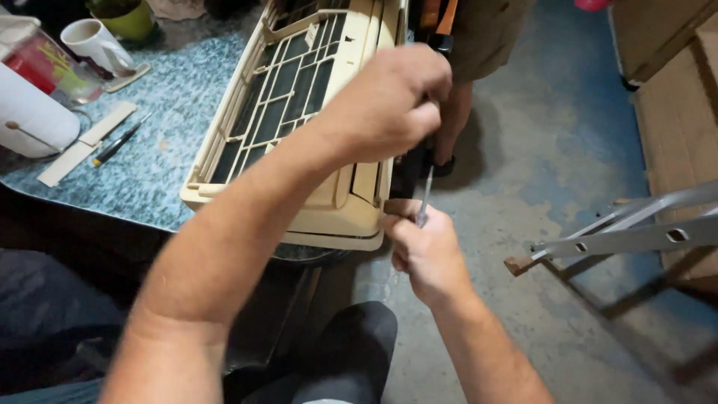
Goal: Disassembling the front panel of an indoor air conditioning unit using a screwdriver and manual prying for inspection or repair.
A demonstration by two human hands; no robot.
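The place looks like a small repair workshop or a home work corner. A beige air-conditioner unit point(299, 112) with its filter grilles exposed lies across a desk point(161, 161) with a speckled blue-grey top. A pen-like tool point(116, 144), mugs point(93, 41) and a paper roll point(30, 116) crowd that surface. The floor point(538, 172) is bare, stained concrete, where an aluminium ladder point(636, 232) and cardboard boxes point(677, 112) stand.

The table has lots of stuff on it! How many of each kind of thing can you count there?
Beige air conditioner unit: 1
White mug: 1
Green cup: 1
Clear jar: 1
White paper roll: 1
Pen: 1
Flat pale strips: 2
Total: 8
The left hand and right hand hold a screwdriver at the unit's end.
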